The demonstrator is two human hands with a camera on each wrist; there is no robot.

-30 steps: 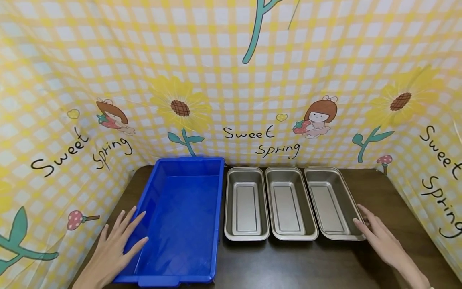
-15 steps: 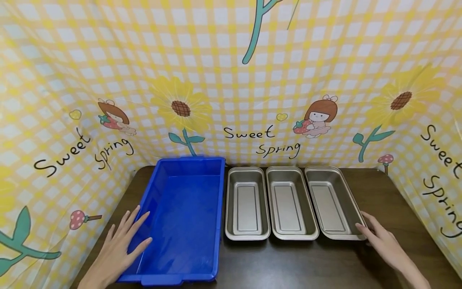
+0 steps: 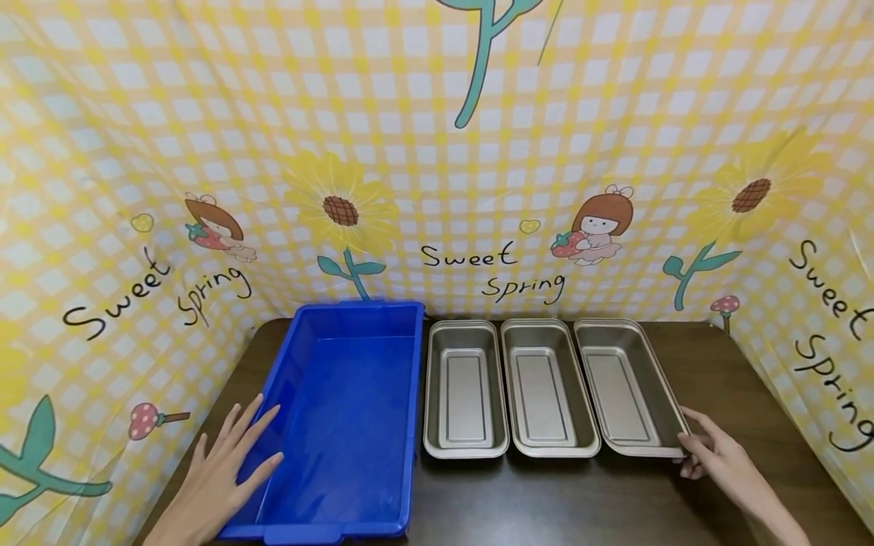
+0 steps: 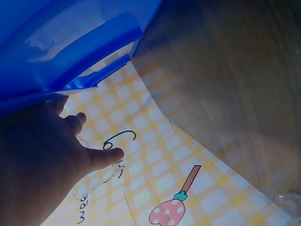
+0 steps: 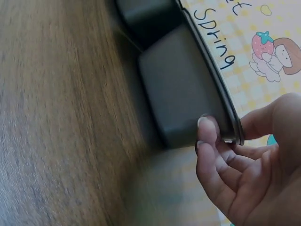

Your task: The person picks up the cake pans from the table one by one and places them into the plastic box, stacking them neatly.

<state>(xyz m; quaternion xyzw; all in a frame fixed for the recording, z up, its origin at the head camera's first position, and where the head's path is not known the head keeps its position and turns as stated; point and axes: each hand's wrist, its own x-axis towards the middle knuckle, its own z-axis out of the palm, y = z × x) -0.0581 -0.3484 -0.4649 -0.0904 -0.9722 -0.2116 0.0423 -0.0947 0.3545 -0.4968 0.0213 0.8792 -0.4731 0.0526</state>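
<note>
My left hand (image 3: 218, 474) lies along the left side of the blue plastic tray (image 3: 351, 425), its fingers spread over the rim. In the left wrist view, part of the tray's outer wall and handle slot (image 4: 110, 59) shows above that hand (image 4: 61, 150). At the far right of a row, a grey metal loaf pan (image 3: 642, 450) has its near right corner pinched by my right hand (image 3: 727, 466). The right wrist view has the thumb at the rim and the curled fingers (image 5: 207, 165) under it, against the pan's outer wall (image 5: 181, 92).
Two more loaf pans stand beside it, the middle one (image 3: 554, 452) and the left one (image 3: 466, 453), close to the tray. All rest on a dark wooden table (image 3: 532, 500). A yellow checked cloth (image 3: 423, 167) encloses the back and sides.
My right hand has slid toward me along the right pan's edge, its fingers curling under the near corner. The left hand and the pans have stayed nearly still; the head view tilts slightly.
</note>
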